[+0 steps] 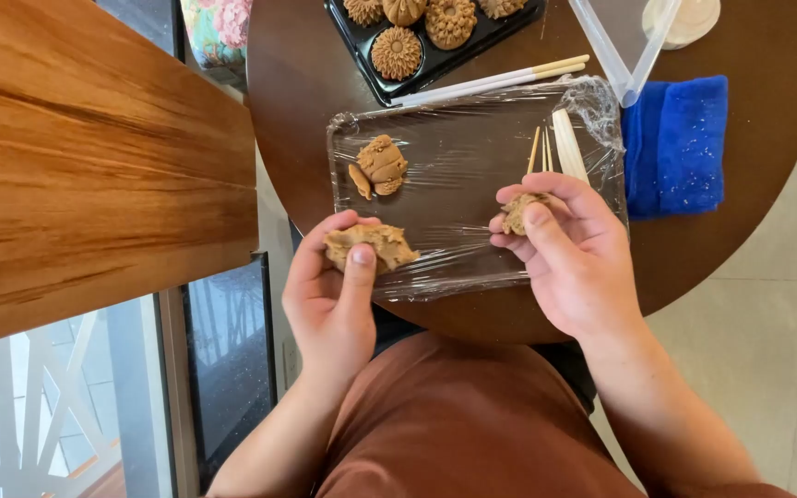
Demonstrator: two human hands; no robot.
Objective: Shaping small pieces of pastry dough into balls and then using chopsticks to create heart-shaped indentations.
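The larger lump of tan dough point(369, 246) sits in the left hand point(329, 295) at the near edge of the film-wrapped tray point(472, 198), thumb and fingers clamped on it, while the right hand point(569, 254) pinches a small torn-off piece point(517, 214) between thumb and fingertips. Working it well likely means gentle, even pressure, close over the tray. A shaped dough figure point(380, 166) lies on the tray, beside thin wooden sticks point(546, 148).

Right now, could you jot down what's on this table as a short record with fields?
Left hand: holds a larger lump of brown dough
Right hand: pinches a small dough piece
Work surface: board wrapped in cling film on a round dark table
On the board: a shaped dough figure, thin wooden sticks
Behind: black tray of moulded pastries
Right side: blue cloth
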